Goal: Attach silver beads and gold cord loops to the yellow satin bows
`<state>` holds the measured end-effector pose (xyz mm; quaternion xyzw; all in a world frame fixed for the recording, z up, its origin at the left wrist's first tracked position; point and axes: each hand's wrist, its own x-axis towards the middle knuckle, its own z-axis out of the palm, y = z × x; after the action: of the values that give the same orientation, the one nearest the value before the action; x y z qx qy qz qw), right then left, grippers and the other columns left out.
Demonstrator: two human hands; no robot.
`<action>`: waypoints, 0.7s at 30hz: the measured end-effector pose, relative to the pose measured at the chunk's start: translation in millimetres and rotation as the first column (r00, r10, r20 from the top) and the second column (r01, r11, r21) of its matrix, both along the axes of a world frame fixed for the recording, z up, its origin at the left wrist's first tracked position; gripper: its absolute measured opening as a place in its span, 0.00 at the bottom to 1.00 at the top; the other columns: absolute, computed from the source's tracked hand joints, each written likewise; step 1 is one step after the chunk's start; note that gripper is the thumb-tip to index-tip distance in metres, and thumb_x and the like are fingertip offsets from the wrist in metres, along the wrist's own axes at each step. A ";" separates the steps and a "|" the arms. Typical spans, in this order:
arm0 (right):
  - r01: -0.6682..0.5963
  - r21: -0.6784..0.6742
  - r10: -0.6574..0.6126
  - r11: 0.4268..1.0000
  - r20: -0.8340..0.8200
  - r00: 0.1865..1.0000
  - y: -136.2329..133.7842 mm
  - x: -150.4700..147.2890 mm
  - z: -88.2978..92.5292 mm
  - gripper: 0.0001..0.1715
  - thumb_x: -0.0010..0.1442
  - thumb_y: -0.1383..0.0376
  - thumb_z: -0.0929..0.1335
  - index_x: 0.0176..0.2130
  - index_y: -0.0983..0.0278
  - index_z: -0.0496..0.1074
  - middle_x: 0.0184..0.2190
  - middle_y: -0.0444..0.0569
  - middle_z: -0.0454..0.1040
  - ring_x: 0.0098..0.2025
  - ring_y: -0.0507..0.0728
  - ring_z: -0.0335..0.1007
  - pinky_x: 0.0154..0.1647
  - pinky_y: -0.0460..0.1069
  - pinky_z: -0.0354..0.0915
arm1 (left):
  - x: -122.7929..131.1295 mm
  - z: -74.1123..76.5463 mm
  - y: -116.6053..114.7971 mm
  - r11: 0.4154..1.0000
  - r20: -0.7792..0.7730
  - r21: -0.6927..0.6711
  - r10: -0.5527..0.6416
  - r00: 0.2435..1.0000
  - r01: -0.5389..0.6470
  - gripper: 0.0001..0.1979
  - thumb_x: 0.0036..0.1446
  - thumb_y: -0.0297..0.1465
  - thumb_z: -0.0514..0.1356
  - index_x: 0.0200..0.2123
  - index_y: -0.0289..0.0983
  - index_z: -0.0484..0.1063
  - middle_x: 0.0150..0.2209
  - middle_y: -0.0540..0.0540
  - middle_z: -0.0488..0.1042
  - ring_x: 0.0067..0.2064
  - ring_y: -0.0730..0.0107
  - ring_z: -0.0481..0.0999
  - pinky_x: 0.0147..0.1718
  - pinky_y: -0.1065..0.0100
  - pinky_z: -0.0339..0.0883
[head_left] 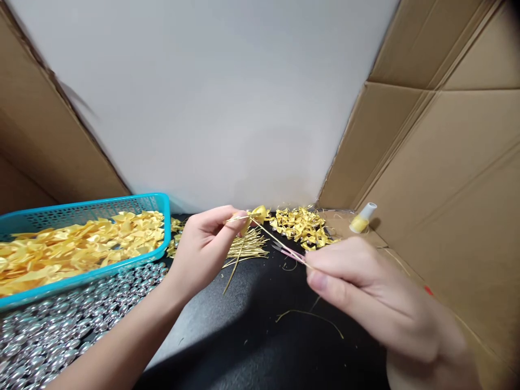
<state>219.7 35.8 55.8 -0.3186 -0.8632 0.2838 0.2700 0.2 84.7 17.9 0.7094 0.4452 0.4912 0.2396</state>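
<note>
A small yellow fabric bow (260, 213) is pinched between thumb and forefinger of my left hand (211, 238), with gold cord lying across it. From the bow a gold cord (276, 239) runs taut, down to the right, into the closed fingers of my right hand (353, 281). Beside those fingertips are pink-handled snips (289, 251) with dark pointed tips; I cannot tell whether the right hand grips them or they lie on the table. Behind my left hand, a bundle of cut gold cords (254, 244) rests on the black table.
A blue basket (167, 227) of yellow bows stands at left, silver beads (73, 325) spread before it. Finished-looking yellow bows (303, 225) pile up at the back. A spool of yellow thread (363, 218) stands right. A loose cord (312, 313) lies in front. Cardboard walls (447, 162) flank the table.
</note>
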 end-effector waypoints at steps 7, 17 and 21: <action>0.110 0.081 -0.106 0.991 -0.053 0.993 -4.6 8.4 4.7 0.24 0.68 0.61 0.57 0.22 0.62 0.46 0.17 0.41 0.52 0.19 0.49 0.50 0.22 0.49 0.50 | 2.5 0.5 -3.7 1.000 -0.070 0.007 -0.006 0.998 0.006 0.18 0.60 0.38 0.53 0.19 0.37 0.65 0.20 0.52 0.60 0.24 0.72 0.58 0.23 0.69 0.51; -0.043 -0.056 0.062 0.998 0.415 0.908 -6.4 -8.2 -7.7 0.20 0.67 0.62 0.60 0.23 0.62 0.62 0.22 0.43 0.72 0.24 0.50 0.64 0.24 0.48 0.52 | -1.8 -7.6 11.1 0.999 -0.114 -0.044 -0.011 0.993 0.006 0.19 0.61 0.38 0.52 0.20 0.38 0.65 0.18 0.52 0.59 0.22 0.72 0.57 0.22 0.69 0.50; -0.082 -0.021 0.082 0.996 0.492 0.867 1.3 -27.6 -25.7 0.20 0.64 0.63 0.61 0.22 0.64 0.70 0.20 0.45 0.73 0.20 0.50 0.62 0.20 0.48 0.48 | -20.1 -4.8 24.9 0.912 -0.329 0.342 0.343 0.880 -0.228 0.19 0.60 0.33 0.54 0.17 0.38 0.56 0.19 0.53 0.52 0.23 0.73 0.53 0.25 0.66 0.44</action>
<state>192.0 37.0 30.1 -0.3432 -0.9163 0.2043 0.0293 -19.9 109.7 13.2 0.7443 0.5062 0.4341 -0.0354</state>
